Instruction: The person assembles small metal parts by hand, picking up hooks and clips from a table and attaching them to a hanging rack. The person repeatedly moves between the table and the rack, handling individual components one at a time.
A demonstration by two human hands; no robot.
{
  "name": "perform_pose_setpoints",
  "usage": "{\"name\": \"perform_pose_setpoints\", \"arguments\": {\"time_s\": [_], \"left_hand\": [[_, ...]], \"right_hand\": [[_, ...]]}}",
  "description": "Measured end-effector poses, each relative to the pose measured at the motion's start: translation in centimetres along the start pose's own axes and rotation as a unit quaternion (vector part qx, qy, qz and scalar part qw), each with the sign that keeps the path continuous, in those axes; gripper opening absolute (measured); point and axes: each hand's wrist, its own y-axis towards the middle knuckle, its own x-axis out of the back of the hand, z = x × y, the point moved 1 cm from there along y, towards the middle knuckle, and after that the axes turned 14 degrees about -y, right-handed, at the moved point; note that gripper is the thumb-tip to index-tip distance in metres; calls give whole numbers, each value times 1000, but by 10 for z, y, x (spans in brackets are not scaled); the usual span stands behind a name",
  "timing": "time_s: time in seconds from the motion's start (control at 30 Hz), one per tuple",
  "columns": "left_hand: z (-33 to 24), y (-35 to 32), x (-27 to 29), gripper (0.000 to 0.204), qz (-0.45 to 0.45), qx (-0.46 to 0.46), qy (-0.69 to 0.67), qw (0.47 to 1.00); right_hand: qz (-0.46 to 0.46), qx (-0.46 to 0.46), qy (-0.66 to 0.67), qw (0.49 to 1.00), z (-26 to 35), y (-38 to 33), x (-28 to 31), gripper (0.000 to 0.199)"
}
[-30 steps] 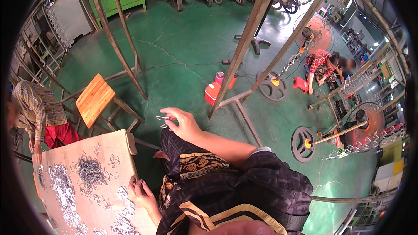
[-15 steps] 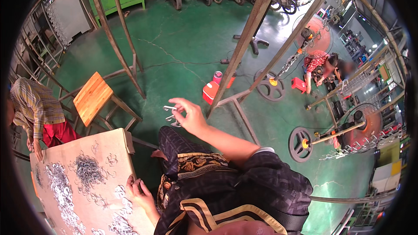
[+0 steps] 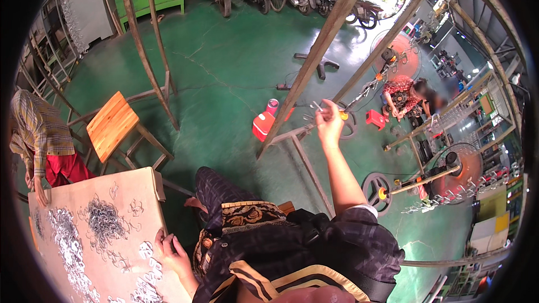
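Observation:
My right hand point(image 3: 330, 126) is raised out to the right on a stretched arm. Its fingers pinch a few small silvery metal hooks point(image 3: 318, 105), whose exact shape is hard to make out at this size. Down at the near right edge of a cardboard-topped table point(image 3: 135, 185), my left hand point(image 3: 175, 258) rests with its fingers slightly apart and nothing visible in them. Close by its fingers lie loose whitish metal pieces point(image 3: 147, 280). Farther left on the cardboard are a pile of dark wire hooks point(image 3: 104, 221) and a long heap of pale ones point(image 3: 70, 252).
Slanting metal posts point(image 3: 314, 62) of a rack rise in front of me. A wooden stool point(image 3: 112, 126) stands behind the table, beside a co-worker in a plaid shirt point(image 3: 45, 123). Hooks hang on a rack bar point(image 3: 460, 193) at right, near a fan point(image 3: 455, 174). Another person point(image 3: 401, 95) crouches farther off.
My right hand has swung right and farther out, carrying the metal hooks toward the rack frame. The left hand stays at the table edge. The whole view has shifted slightly.

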Motion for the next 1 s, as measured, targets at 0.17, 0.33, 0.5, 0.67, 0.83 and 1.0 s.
{"name": "perform_pose_setpoints", "arguments": {"time_s": [0.17, 0.33, 0.5, 0.67, 0.83, 1.0], "left_hand": [[6, -1, 0, 9, 11, 23, -35, 999], [3, 1, 2, 9, 20, 13, -23, 999], [6, 0, 3, 9, 21, 7, -12, 1000], [5, -1, 4, 9, 21, 11, -7, 1000], [2, 1, 2, 10, 21, 3, -4, 1000], [1, 1, 3, 10, 26, 0, 10, 1000]], "right_hand": [[-110, -30, -108, 988, -52, 28, 48, 30], [-213, -41, -191, 957, -96, 44, 93, 29], [-292, -61, -272, 915, -129, 56, 142, 38], [-314, -71, -306, 896, -139, 63, 173, 48], [-324, -97, -340, 877, -158, 66, 190, 32], [-321, -117, -342, 875, -167, 64, 191, 34]]}}
